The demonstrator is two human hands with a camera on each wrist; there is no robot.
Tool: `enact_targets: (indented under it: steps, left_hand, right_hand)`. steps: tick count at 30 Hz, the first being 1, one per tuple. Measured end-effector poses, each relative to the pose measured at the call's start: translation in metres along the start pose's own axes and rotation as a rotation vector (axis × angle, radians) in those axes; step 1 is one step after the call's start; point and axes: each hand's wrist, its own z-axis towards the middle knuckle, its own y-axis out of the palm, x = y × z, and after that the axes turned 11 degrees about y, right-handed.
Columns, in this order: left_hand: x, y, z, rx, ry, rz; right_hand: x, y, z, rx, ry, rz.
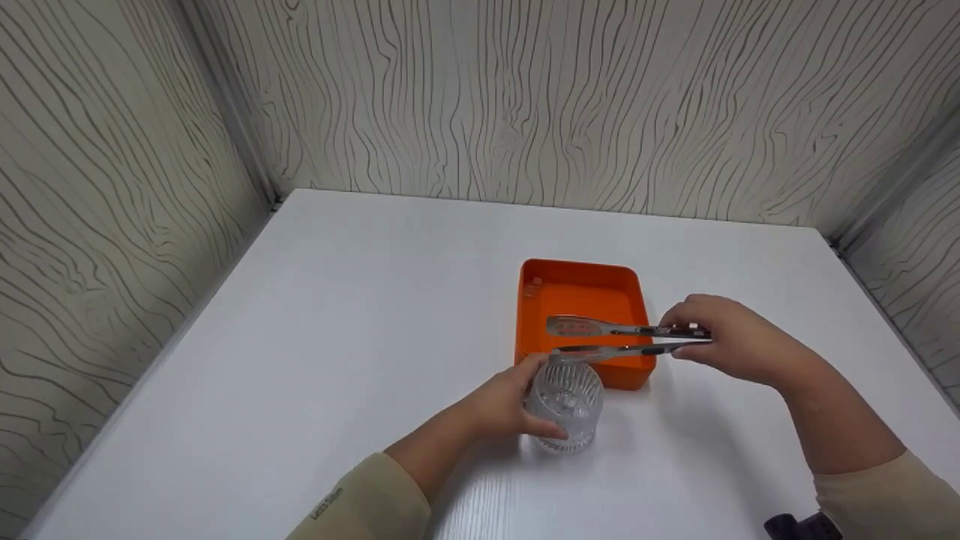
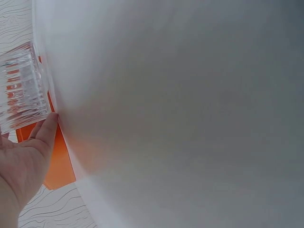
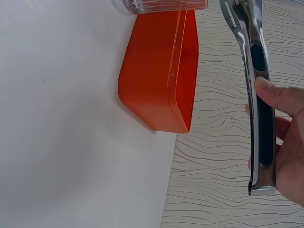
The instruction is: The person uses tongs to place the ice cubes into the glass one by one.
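A clear ribbed glass (image 1: pixel 566 409) stands in front of the orange box, and my left hand (image 1: pixel 517 401) grips it from the left side, thumb at the front. Something clear shows inside the glass, too indistinct to name. My right hand (image 1: pixel 724 337) holds metal tongs (image 1: pixel 626 330) with dark grip panels, thumb on one arm and fingers on the other. The tongs point left, with their arms apart; one tip is over the orange box (image 1: pixel 643 300), the other near the glass rim. The left wrist view shows the glass (image 2: pixel 23 88) beside my fingers.
Small clear pieces (image 1: pixel 532 286) lie in the back left corner of the orange box. The box stands on a white table (image 1: pixel 337 300). Panels with a wood-grain pattern (image 1: pixel 480 97) rise behind the table and at its sides.
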Motion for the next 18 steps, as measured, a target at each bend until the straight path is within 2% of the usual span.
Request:
enact_targets:
  steps: [10,18]
  left_hand:
    - [0.000,0.000,0.000,0.002,-0.029,0.015]
    - [-0.002,0.000,0.001,0.005,0.003,0.009]
  right_hand:
    - [0.001,0.002,0.014,0.043,0.043,-0.009]
    - [-0.001,0.008,0.028,0.089,0.097,-0.022]
